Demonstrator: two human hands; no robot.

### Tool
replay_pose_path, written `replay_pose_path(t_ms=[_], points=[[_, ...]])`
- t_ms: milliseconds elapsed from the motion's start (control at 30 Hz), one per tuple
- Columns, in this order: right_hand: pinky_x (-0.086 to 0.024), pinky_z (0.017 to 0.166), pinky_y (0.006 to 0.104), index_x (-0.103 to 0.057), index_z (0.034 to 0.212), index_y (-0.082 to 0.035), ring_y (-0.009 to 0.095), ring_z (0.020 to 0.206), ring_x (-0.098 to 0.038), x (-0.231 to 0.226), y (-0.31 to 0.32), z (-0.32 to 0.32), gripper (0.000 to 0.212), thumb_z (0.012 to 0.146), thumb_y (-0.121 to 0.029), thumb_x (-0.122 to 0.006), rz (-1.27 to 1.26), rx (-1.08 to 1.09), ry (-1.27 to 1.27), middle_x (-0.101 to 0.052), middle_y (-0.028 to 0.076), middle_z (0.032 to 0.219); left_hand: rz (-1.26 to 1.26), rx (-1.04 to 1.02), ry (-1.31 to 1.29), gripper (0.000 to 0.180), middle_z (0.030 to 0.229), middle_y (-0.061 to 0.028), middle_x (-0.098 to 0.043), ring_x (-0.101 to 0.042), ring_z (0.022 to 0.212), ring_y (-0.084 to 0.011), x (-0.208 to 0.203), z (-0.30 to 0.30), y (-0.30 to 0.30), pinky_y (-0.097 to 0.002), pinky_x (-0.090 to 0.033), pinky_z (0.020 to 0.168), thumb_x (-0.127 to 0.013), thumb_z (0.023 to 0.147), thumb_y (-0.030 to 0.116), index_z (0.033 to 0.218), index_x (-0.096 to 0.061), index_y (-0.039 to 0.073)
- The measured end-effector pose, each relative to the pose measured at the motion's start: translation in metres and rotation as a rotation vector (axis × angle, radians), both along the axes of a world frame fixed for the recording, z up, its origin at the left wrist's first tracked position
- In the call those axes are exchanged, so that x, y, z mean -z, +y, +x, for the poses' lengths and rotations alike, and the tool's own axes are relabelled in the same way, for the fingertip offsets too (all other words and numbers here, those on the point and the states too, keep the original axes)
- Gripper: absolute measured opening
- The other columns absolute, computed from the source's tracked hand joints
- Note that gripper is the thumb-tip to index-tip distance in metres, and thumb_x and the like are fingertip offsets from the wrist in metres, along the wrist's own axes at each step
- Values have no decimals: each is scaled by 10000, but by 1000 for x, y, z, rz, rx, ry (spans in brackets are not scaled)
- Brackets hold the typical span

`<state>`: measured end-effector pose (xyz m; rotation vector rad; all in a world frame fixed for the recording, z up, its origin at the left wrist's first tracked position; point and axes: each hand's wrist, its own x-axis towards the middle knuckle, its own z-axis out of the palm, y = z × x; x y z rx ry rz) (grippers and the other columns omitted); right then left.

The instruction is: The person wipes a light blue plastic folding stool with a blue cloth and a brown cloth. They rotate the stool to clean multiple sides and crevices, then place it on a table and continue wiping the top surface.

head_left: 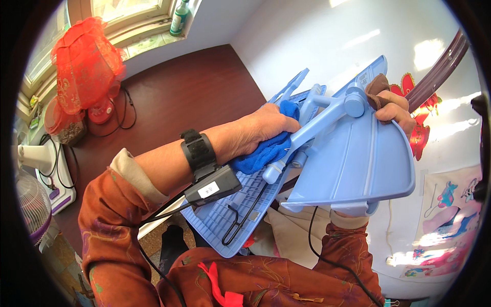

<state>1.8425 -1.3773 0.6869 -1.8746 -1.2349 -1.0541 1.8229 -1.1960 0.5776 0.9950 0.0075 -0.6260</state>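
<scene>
A light-blue plastic folding piece (353,163), with ribbed panels and round-jointed struts, is held up tilted in front of me. My left hand (271,123) is closed round a bright blue cloth (268,152) and presses it against the piece beside a strut (319,125). My right hand (396,110) reaches up from behind the broad panel, its fingers wrapped over the far right edge. Beside those fingers is a brown cloth-like scrap (377,91). Below my left hand hangs a gridded panel (230,220) with a bent black rod (240,220) on it. The panel hides most of my right forearm.
A dark red-brown table (189,77) stands at the left. On it is a lamp under a red lace cover (84,66), with loose cables. A fan (33,204) is at the far left, a green bottle (179,18) on the windowsill. A brown rail (440,66) slants at upper right.
</scene>
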Motion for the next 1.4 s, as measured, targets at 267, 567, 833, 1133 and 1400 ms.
replay_pose_path(t_ms=[267, 567, 833, 1133, 1400], points=[[-558, 634, 351, -548, 968, -79, 247, 815, -627, 7, -21, 25, 267, 1046, -324, -478, 72, -185, -119, -596, 87, 823, 17, -160, -106, 359, 851, -208, -720, -714, 644, -199, 6, 3, 1, -307, -603, 611, -755, 801, 179, 981, -686, -123], [-511, 771, 300, -649, 961, -7, 175, 834, -616, -5, -4, 1, 297, 992, -292, -572, -55, -1, 68, -665, 167, 982, 34, -62, -118, 373, 880, -199, -718, -720, 680, -204, 15, 12, -3, -313, -610, 626, -768, 785, 153, 1010, -671, -127], [-495, 879, 277, -695, 1071, 55, 131, 937, -618, -11, -12, 5, 271, 1052, -171, -547, 414, 126, 248, -698, 81, 1038, -44, -50, -94, 320, 913, -177, -727, -732, 707, -211, 0, 9, 13, -323, -638, 663, -758, 812, 86, 1069, -670, -84], [-499, 697, 236, -622, 1208, 60, 97, 806, -632, 15, -41, 15, 332, 937, -117, -697, 414, 199, 812, -718, 98, 923, -12, -18, -156, 413, 963, -172, -716, -724, 752, -208, -20, 4, 30, -323, -631, 692, -772, 812, 141, 1138, -644, -78], [-532, 754, 274, -629, 1102, 52, 131, 836, -656, 7, -51, 42, 344, 894, -186, -764, 289, 278, 591, -690, 71, 908, 9, -80, -186, 510, 1015, -167, -704, -713, 811, -206, -32, -8, 42, -328, -620, 726, -787, 812, 209, 1194, -610, -77]])
